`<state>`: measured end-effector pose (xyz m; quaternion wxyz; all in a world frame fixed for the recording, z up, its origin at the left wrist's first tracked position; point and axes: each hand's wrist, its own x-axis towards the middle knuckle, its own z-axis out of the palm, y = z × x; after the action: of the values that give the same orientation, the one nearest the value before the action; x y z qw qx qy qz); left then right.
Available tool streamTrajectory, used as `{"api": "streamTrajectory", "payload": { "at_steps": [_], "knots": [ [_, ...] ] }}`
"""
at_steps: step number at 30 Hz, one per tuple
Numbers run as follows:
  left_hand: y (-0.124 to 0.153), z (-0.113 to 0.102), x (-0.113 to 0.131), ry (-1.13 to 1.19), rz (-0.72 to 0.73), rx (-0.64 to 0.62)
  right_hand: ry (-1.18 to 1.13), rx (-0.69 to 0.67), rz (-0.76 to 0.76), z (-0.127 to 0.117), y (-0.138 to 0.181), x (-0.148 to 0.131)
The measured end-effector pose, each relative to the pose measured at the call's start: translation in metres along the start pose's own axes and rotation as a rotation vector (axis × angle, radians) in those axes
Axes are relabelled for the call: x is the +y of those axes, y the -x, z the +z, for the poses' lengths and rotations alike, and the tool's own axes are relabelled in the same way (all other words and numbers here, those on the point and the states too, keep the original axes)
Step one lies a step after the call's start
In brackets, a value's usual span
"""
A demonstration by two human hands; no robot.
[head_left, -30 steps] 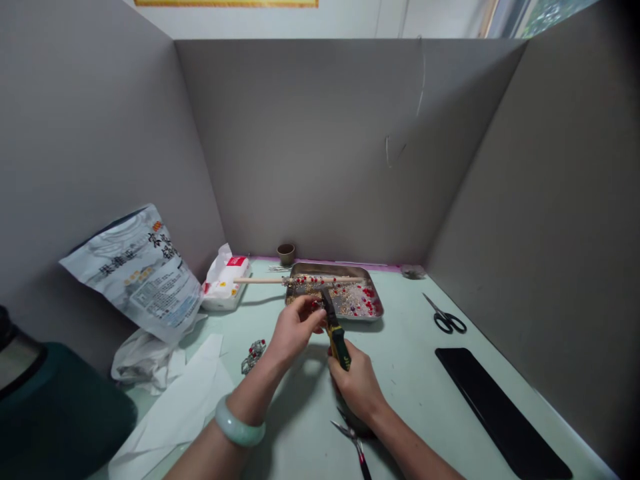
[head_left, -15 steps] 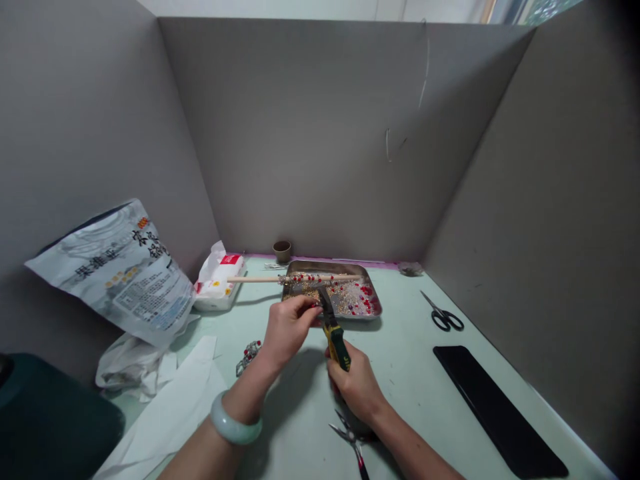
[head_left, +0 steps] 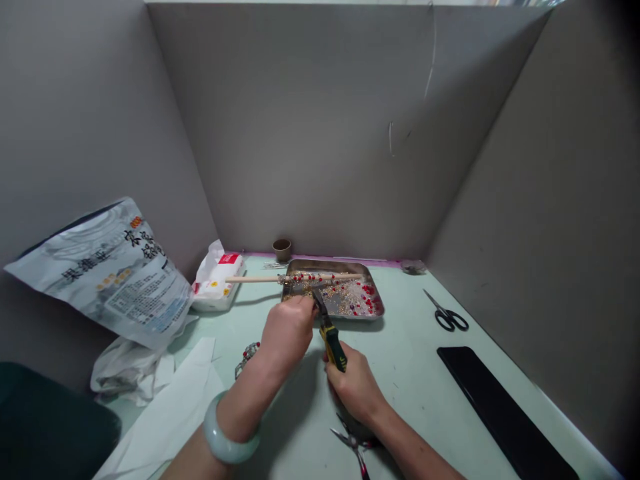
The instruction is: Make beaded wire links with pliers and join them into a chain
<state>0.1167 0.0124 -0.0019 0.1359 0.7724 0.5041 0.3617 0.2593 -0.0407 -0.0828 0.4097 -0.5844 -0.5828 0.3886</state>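
The left forearm [head_left: 255, 390] is stretched forward and inward, the left hand [head_left: 290, 327] held with its back turned up and fingertips hidden. The right forearm [head_left: 410, 437] is angled inward, the right hand [head_left: 356, 383] curled lower and nearer.

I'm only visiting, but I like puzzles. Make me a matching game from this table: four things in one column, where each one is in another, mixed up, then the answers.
Things
1. Green-and-yellow pliers
2. Scissors
3. Wooden stick
4. Small cup

Places
A. Near the back wall
B. Partly over the metal tray
C. In the right hand
D. Near the far end of the black strip

Pairs: 1-C, 2-D, 3-B, 4-A
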Motion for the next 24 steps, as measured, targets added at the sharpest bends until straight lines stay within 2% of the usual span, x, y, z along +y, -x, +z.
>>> {"api": "streamTrajectory", "payload": {
  "at_steps": [2, 6, 8, 10, 11, 12, 15, 17, 19, 22, 24],
  "knots": [
    [-0.001, 0.002, -0.006, 0.162, -0.077, -0.034, -0.017, -0.011, -0.005, -0.001, 0.001, 0.000],
    [-0.004, 0.018, -0.035, 0.840, -0.420, -0.196, -0.098, -0.118, 0.008, -0.004, 0.002, 0.002],
    [-0.005, 0.023, -0.043, 1.039, -0.475, -0.230, -0.134, -0.166, 0.029, -0.005, 0.001, 0.003],
    [-0.005, 0.022, -0.040, 1.036, -0.478, -0.229, -0.156, -0.186, 0.063, -0.004, 0.000, 0.003],
    [-0.005, 0.019, -0.034, 0.932, -0.462, -0.223, -0.155, -0.182, 0.076, -0.003, 0.000, 0.003],
    [-0.004, 0.015, -0.026, 0.762, -0.429, -0.203, -0.143, -0.168, 0.080, -0.002, -0.001, 0.003],
    [0.000, 0.003, -0.002, 0.179, -0.143, -0.019, -0.052, -0.078, 0.020, 0.000, -0.001, 0.002],
    [0.002, 0.001, 0.005, 0.037, -0.060, 0.017, -0.009, -0.026, -0.023, 0.001, 0.000, 0.001],
    [0.003, 0.004, -0.001, 0.148, -0.099, -0.002, -0.035, -0.038, -0.022, 0.000, 0.002, 0.002],
    [0.001, 0.016, -0.024, 0.661, -0.344, -0.128, -0.149, -0.134, -0.003, -0.003, 0.004, 0.004],
    [-0.001, 0.022, -0.038, 0.962, -0.446, -0.222, -0.194, -0.179, -0.002, -0.005, 0.004, 0.006]
  ]
}}
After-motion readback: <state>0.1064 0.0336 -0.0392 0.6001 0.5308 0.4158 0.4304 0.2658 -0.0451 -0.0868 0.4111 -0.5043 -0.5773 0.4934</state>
